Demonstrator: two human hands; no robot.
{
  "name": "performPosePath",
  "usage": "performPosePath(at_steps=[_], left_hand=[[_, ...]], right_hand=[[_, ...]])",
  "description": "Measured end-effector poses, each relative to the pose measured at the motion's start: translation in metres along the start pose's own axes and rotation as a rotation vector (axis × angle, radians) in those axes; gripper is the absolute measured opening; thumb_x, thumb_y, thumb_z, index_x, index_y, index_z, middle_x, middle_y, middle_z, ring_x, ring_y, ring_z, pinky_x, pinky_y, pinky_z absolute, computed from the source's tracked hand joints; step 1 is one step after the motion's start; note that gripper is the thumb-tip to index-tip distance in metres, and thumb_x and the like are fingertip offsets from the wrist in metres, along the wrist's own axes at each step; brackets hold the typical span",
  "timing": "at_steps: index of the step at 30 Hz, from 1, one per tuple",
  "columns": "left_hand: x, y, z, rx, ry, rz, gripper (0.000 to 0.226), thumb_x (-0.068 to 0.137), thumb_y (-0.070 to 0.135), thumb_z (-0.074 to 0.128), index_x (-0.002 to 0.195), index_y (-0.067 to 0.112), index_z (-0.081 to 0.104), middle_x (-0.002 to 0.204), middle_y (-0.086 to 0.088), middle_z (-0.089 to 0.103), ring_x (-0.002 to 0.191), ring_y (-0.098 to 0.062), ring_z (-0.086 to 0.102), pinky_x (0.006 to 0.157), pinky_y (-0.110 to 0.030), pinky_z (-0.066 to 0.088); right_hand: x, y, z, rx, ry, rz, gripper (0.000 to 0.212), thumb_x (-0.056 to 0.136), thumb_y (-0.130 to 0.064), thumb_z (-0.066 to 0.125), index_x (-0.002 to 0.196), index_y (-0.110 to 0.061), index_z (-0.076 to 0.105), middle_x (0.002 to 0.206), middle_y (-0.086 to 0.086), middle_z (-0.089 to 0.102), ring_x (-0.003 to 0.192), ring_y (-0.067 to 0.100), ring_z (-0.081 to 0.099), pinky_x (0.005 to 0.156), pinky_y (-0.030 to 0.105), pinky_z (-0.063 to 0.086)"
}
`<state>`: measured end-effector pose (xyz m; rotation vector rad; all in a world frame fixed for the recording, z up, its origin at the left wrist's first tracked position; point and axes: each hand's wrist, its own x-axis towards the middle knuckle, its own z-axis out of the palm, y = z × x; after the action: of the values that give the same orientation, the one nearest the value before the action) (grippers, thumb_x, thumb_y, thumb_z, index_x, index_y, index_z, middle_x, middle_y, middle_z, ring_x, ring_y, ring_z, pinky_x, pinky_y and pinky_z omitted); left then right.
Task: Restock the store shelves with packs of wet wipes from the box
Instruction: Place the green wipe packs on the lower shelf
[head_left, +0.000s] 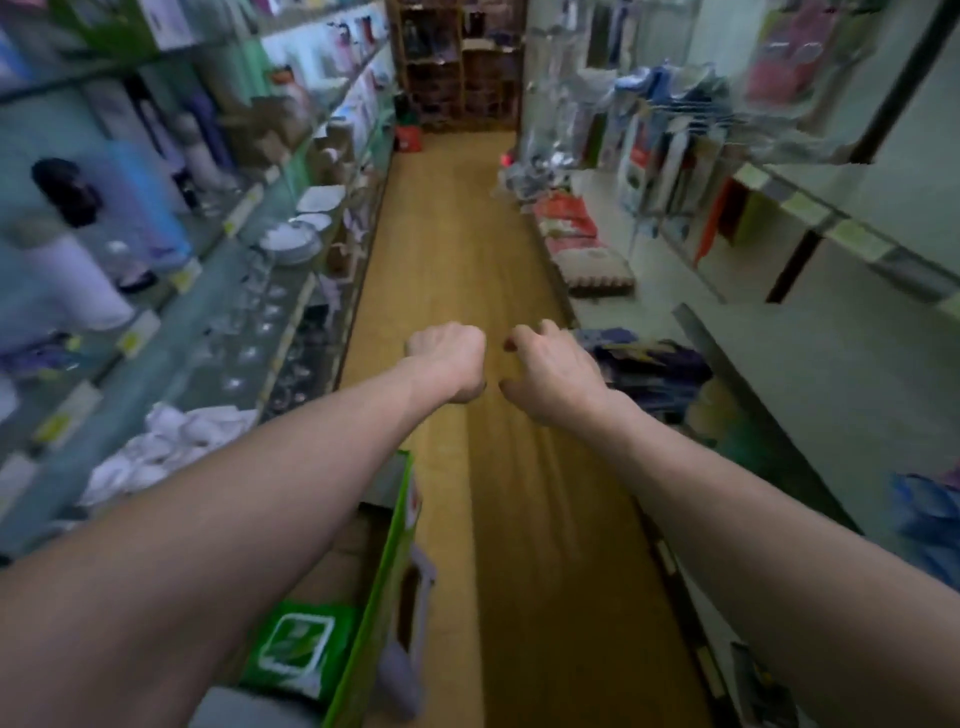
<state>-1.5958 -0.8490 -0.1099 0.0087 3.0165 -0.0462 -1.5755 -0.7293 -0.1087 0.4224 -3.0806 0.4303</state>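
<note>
Holds left hand (449, 361) out ahead on a bare, straight arm, balled into an empty fist. Holds right hand (553, 376) just beside it, fingers loosely curled, gripping nothing. Stands over a wooden floor (467, 218) between stocked shelves (228, 270). Has the box (387, 540) low at left, under the left forearm, with a green pack (296, 649) of wipes inside.

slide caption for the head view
Left hand fisted, right hand loosely curled, both empty above the floor; box with a pack at lower left.
</note>
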Motion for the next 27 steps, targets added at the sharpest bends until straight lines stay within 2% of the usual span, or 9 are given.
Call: performPosePath(at_steps=[6,13,17,20,23,27], left_hand=[[-0.021,-0.129,0.065,-0.09,-0.142,-0.224,0.039,0.09,0.031,0.061,0.126,0.016,0.057,0.129,-0.009,0.057,0.119,-0.03,0.055,0.078,-0.033,0.043],[-0.06,-0.217,0.172,-0.254,-0.343,-0.479,0.041,0.087,0.031,0.062,0.125,0.015,0.059,0.128,-0.012,0.058,0.117,-0.032,0.056,0.088,-0.037,0.048],[-0.08,-0.243,0.241,-0.417,-0.463,-0.668,0.033,0.09,0.028,0.059,0.119,0.012,0.059,0.124,-0.01,0.059,0.112,-0.029,0.058,0.08,-0.032,0.045],[-0.094,-0.25,0.294,-0.624,-0.511,-0.818,0.036,0.091,0.03,0.061,0.119,0.007,0.061,0.123,-0.01,0.06,0.112,-0.029,0.057,0.083,-0.03,0.045],[-0.106,-0.242,0.343,-0.88,-0.564,-1.038,0.036,0.091,0.022,0.064,0.12,0.001,0.056,0.116,-0.011,0.059,0.113,-0.029,0.056,0.082,-0.03,0.044],[-0.118,-0.231,0.398,-1.163,-0.465,-1.348,0.053,0.084,0.024,0.069,0.127,-0.001,0.049,0.122,-0.015,0.06,0.111,-0.032,0.059,0.092,-0.035,0.051]], right_hand=[[0.036,-0.109,0.09,0.019,-0.236,-0.201,0.045,0.09,-0.027,0.061,0.132,-0.016,0.047,0.127,0.012,0.046,0.118,0.031,0.046,0.091,0.04,0.045],[0.034,-0.177,0.213,0.0,-0.521,-0.372,0.045,0.091,-0.026,0.057,0.132,-0.011,0.046,0.13,0.015,0.045,0.121,0.034,0.045,0.096,0.039,0.041],[0.024,-0.184,0.282,-0.049,-0.695,-0.4,0.046,0.091,-0.025,0.058,0.133,-0.013,0.044,0.131,0.013,0.042,0.122,0.033,0.043,0.097,0.041,0.043],[0.017,-0.178,0.328,-0.095,-0.809,-0.407,0.046,0.093,-0.028,0.054,0.135,-0.014,0.043,0.134,0.013,0.041,0.122,0.032,0.042,0.098,0.042,0.043],[0.014,-0.172,0.367,-0.129,-0.925,-0.388,0.047,0.095,-0.033,0.051,0.137,-0.013,0.041,0.136,0.014,0.039,0.125,0.033,0.039,0.101,0.043,0.041],[0.012,-0.169,0.413,-0.162,-1.043,-0.344,0.051,0.097,-0.041,0.045,0.136,-0.009,0.04,0.135,0.016,0.041,0.124,0.035,0.041,0.099,0.042,0.04]])
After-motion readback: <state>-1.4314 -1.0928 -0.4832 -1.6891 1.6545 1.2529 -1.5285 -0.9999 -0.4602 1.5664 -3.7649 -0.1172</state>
